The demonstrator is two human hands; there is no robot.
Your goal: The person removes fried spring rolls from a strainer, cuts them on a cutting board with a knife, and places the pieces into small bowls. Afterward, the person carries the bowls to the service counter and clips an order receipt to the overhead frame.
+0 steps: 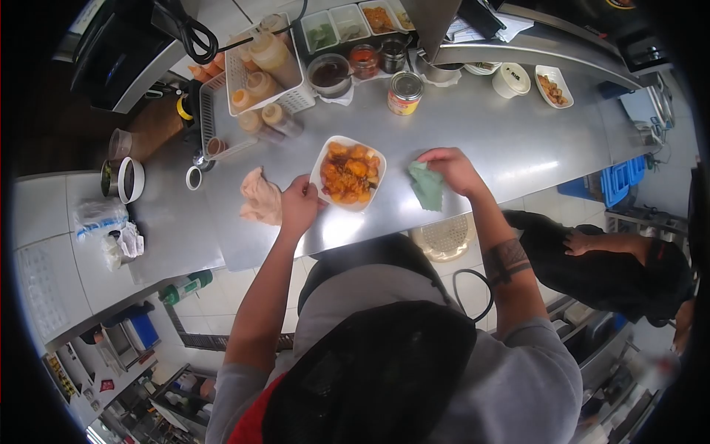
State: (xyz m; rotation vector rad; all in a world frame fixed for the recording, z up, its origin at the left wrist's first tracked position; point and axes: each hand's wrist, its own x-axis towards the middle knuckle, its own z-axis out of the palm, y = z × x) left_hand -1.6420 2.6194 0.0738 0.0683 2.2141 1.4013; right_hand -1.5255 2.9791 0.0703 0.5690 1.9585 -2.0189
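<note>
A white square bowl (316, 164) filled with orange, sauce-coated food pieces (349, 172) stands on the steel counter in front of me. My left hand (298, 206) is closed at the bowl's left edge, with fingertips partly hidden against its side. Just left of that hand lies a crumpled pinkish cloth (260, 196). My right hand (452, 169) pinches a green cloth (426, 186) by its upper edge, to the right of the bowl and apart from it.
Behind the bowl stand an opened can (404, 95), a bowl of dark sauce (330, 77) and a white basket (294, 95) of squeeze bottles. A small dish of food (553, 87) sits at the back right. On the right, beyond the counter, is another person (599, 259).
</note>
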